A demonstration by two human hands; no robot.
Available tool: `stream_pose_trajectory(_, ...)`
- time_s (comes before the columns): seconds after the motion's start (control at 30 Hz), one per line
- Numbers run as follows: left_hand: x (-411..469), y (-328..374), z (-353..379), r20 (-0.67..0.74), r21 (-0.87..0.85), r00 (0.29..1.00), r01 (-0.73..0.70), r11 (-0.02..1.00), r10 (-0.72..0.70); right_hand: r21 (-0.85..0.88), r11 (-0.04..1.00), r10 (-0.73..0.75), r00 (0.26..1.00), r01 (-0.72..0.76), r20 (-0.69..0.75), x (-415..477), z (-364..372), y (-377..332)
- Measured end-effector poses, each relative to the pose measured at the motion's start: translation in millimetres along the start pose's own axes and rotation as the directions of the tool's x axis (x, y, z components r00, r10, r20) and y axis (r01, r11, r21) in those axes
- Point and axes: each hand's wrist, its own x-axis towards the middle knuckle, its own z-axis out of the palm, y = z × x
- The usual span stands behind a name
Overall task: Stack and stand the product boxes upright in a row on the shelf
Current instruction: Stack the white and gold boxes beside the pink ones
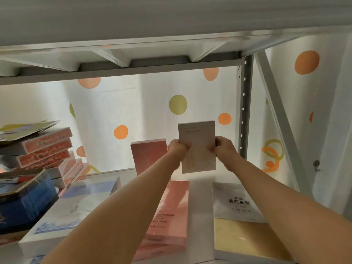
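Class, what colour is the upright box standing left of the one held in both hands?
The upright box is pink; head view.

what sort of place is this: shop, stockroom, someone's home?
Likely a small stockroom or home storage corner: a slotted metal rack, product boxes piled on its shelf, and a dotted curtain hung behind it. The left hand and right hand hold a pale box there.
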Motion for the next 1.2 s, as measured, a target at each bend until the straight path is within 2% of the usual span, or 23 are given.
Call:
stream_pose_trajectory(0.07,-1,-7,1,0.041,-0.057,0.994,0.103,0.993,-0.101,-0.008,0.999,0.052,0.997,-0.051,0.059,-1,4,12)
stream_pose_trajectory(0.17,4,-16,2,0.069,-0.097,0.988,0.148,0.984,-0.141,0.017,0.996,0.091,0.991,-0.093,0.096,-2,4,19)
stream_pose_trajectory(0.37,-2,-10,6,0.069,-0.085,0.988,0.146,0.986,-0.141,0.046,0.995,0.082,0.984,-0.091,0.158,-9,-1,12)
stream_pose_trajectory(0.53,-20,1,5,0.058,-0.104,0.988,0.151,0.983,-0.146,0.049,0.998,0.022,0.993,-0.027,0.116,-14,0,5)
stream_pose_trajectory(0.8,-31,3,0,0.079,-0.127,0.988,0.139,0.982,-0.129,0.105,0.994,0.024,0.991,-0.038,0.133,-20,-1,1)
stream_pose_trajectory(1.2,-57,15,-3,0.055,-0.018,0.994,0.099,0.995,-0.098,0.071,0.997,0.034,0.995,-0.041,0.092,-30,-4,-9)
